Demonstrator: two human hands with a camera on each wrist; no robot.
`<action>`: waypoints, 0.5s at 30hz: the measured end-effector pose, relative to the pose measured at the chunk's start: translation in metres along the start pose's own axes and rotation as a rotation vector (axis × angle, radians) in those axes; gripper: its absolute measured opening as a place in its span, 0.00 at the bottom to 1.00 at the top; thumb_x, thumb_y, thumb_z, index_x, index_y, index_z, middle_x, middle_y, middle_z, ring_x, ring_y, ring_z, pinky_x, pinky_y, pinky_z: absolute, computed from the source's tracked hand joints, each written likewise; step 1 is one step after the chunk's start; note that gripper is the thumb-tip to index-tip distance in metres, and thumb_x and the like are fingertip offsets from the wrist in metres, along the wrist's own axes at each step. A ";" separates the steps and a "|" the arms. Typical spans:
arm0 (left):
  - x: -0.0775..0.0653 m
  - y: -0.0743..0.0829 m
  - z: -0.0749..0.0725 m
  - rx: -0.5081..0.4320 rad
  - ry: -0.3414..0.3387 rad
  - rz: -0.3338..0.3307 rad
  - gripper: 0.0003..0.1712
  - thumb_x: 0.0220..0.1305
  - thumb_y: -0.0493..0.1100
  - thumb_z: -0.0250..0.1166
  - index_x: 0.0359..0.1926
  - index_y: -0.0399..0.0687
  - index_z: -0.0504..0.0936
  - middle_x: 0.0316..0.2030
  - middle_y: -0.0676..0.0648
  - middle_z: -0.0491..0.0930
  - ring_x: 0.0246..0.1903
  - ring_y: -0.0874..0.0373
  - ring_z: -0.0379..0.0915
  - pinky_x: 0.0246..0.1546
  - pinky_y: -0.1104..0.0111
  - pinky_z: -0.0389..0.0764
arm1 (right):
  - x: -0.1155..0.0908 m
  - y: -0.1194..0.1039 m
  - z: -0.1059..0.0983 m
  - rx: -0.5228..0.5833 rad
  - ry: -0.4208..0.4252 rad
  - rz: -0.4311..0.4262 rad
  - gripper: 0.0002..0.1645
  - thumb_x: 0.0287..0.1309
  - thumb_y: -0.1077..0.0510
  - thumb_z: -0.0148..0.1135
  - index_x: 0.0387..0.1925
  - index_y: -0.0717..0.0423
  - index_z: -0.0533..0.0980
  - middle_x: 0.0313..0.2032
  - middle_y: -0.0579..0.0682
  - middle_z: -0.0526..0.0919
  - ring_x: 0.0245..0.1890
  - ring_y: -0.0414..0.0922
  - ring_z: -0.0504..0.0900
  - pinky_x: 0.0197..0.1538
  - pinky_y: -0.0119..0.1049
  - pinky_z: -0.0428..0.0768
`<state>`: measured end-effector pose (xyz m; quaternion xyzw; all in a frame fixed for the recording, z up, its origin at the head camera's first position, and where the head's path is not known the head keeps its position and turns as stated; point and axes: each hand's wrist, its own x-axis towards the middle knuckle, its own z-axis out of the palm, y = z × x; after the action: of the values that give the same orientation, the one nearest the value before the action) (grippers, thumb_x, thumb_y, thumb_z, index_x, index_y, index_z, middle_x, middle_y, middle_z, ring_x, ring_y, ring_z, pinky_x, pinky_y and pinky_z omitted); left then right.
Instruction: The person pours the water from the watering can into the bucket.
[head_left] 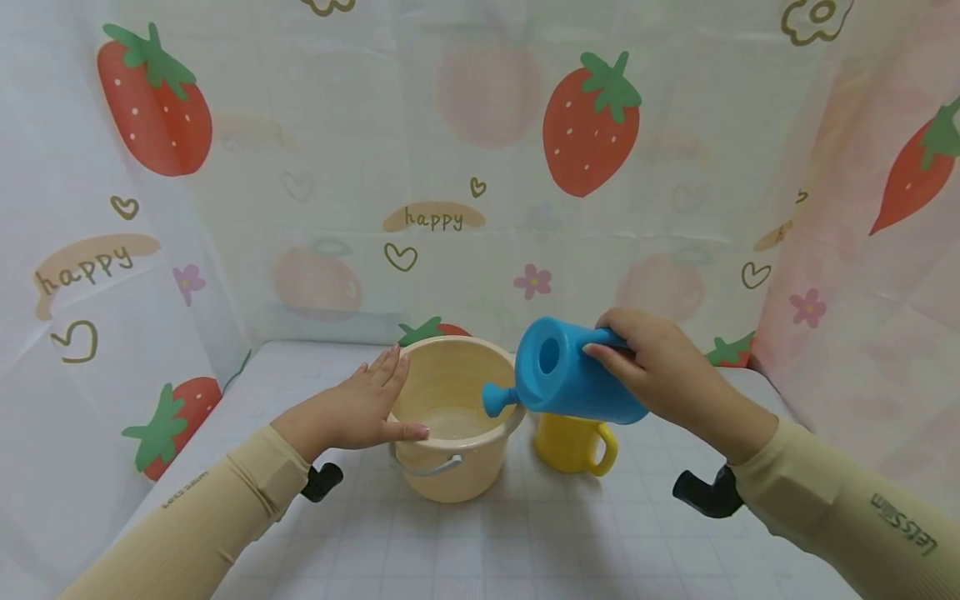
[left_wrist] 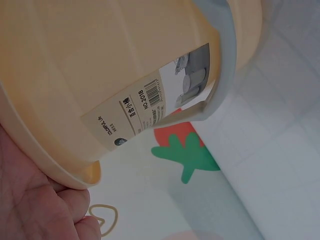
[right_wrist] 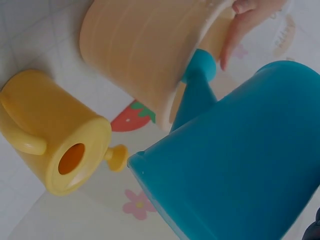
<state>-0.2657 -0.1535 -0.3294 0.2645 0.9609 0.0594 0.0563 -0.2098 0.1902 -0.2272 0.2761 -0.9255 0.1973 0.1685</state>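
Note:
A cream bucket [head_left: 453, 475] with a grey handle stands upright on the table. My left hand [head_left: 354, 410] rests on its left rim, fingers extended and thumb along the front edge. With my right hand [head_left: 663, 367] I grip the handle of a blue watering can [head_left: 581, 387], held in the air and tilted left. Its sprinkler spout [right_wrist: 200, 67] reaches over the bucket's right rim. A pale, speckled patch shows on the bucket floor; whether it is water I cannot tell. Beneath the blue can stands a yellow watering can [right_wrist: 60, 120], partly hidden in the head view.
The table [head_left: 570, 550] has a white cloth with a faint grid. Behind it and at both sides hang strawberry-printed sheets [head_left: 465, 167]. A printed label [left_wrist: 145, 105] is on the bucket's side. A black wrist mount [head_left: 708, 492] juts out below the right sleeve.

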 end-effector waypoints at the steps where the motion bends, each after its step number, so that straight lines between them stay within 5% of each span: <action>1: 0.000 0.000 0.000 -0.003 0.002 0.002 0.64 0.51 0.77 0.47 0.69 0.32 0.38 0.69 0.35 0.31 0.69 0.43 0.29 0.65 0.48 0.42 | 0.000 0.000 0.000 -0.003 -0.001 0.002 0.11 0.61 0.51 0.56 0.36 0.55 0.72 0.30 0.48 0.76 0.31 0.45 0.75 0.36 0.45 0.80; 15: 0.000 0.000 0.001 -0.007 -0.001 0.003 0.66 0.49 0.80 0.45 0.69 0.33 0.37 0.69 0.35 0.31 0.69 0.43 0.29 0.65 0.48 0.41 | 0.002 -0.004 -0.001 -0.016 -0.014 0.004 0.13 0.60 0.50 0.56 0.37 0.56 0.73 0.32 0.49 0.77 0.32 0.46 0.76 0.36 0.47 0.80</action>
<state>-0.2660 -0.1536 -0.3300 0.2658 0.9603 0.0628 0.0575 -0.2095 0.1868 -0.2245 0.2743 -0.9286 0.1883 0.1640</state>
